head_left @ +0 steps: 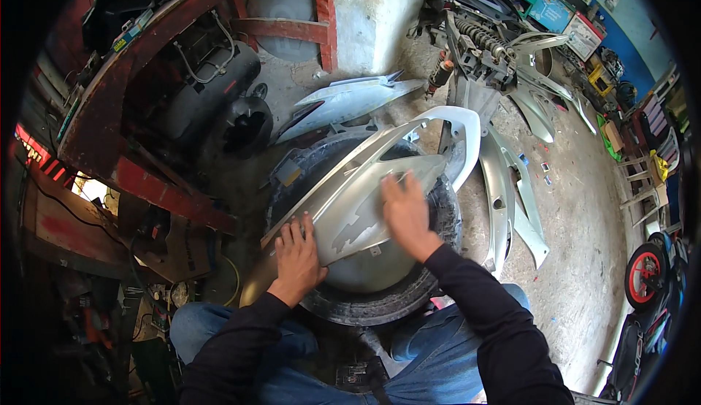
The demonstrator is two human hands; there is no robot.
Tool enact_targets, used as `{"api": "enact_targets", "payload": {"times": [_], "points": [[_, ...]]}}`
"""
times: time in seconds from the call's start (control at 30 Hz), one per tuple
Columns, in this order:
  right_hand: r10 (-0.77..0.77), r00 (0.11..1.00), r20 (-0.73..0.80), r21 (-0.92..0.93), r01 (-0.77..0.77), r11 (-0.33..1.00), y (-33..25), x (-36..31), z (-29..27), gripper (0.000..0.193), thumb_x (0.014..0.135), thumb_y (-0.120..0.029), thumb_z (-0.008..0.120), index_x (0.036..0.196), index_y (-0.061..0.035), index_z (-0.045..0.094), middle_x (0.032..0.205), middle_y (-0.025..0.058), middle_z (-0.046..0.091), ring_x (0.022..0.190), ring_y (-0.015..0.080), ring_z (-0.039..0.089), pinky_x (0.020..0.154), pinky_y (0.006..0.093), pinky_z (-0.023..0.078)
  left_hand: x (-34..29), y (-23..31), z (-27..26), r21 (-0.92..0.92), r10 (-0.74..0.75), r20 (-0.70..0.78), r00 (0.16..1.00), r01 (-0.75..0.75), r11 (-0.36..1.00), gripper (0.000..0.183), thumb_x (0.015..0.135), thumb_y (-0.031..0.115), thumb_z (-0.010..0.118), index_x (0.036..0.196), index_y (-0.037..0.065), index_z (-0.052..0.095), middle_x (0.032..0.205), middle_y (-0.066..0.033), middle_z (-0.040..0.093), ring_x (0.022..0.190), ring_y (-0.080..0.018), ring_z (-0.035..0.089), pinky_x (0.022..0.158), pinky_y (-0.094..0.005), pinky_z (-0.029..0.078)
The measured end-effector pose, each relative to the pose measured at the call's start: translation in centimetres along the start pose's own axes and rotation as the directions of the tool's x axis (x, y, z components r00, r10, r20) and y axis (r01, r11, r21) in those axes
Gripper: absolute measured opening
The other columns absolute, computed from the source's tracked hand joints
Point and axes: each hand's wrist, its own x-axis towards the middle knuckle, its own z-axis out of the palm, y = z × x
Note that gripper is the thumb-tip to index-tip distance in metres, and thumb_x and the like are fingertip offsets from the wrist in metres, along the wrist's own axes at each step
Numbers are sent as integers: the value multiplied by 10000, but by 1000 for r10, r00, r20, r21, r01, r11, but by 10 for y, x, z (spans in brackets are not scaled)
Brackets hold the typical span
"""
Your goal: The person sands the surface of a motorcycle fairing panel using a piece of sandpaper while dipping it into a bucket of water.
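At the left, a red-and-brown bench frame (182, 197) rises beside the person, with a cardboard box (175, 250) under its near part and a dark cylindrical tank (212, 91) beneath its far part. To the right of the tank, a pale blue panel (350, 102) lies well apart from the hands, on the far side of a black tyre (365, 308).

The tyre lies flat in front of the person's knees, and across it rests a champagne-silver body panel (398, 171), slanting from near left to far right. An irregular darker grey patch (355, 228) marks its near half, and a pale grey band curves round its far right end.

The left hand (298, 254) lies palm down on the panel's near left end, fingers extended and a little spread, pressing rather than gripping. The right hand (409, 211) is on the panel's middle, right of the patch, blurred, its fingers partly bent; I cannot tell whether it has something under them.

Right of the tyre, slender pale panels (499, 200) lie on the concrete floor (584, 259). Beyond them on the far side stands a coil spring (478, 36) on a dark frame. At the far right edge is a wheel with a red rim (645, 277).
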Motion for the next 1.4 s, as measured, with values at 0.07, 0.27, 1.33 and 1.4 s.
{"api": "enact_targets", "payload": {"times": [0.07,0.27,1.33,1.4], "points": [[-111,992,60,27,109,994,3,0,3,491,898,-49,564,1385,4,601,1454,203,580,1344,532,480,1159,566,363,1,-1,-2,21,-40,42,998,39,999,1222,582,325,905,1564,-34,273,1442,-283,451,1308,-423,443,1028,-522,411],[114,990,-85,228,-92,969,27,0,8,451,896,-35,591,1344,15,616,1426,208,591,1311,471,527,1135,539,402,10,5,-21,-100,-43,60,997,49,994,1318,525,394,961,1564,-30,270,1450,-271,442,1322,-423,433,1045,-520,406],[-234,972,28,281,217,935,-4,-3,-6,356,1006,-127,532,1307,49,603,1401,269,593,1361,398,530,1170,516,368,44,40,-28,-69,101,-9,995,-102,992,1290,530,491,907,1566,2,314,1484,-352,402,1334,-461,427,1062,-486,372],[-79,992,-103,333,109,937,-4,-4,-2,348,1006,-129,534,1304,36,606,1403,257,595,1365,388,530,1171,513,371,42,39,-28,-84,95,-5,995,-95,992,1291,528,492,907,1564,-2,315,1482,-350,403,1331,-464,428,1063,-490,373]]}}
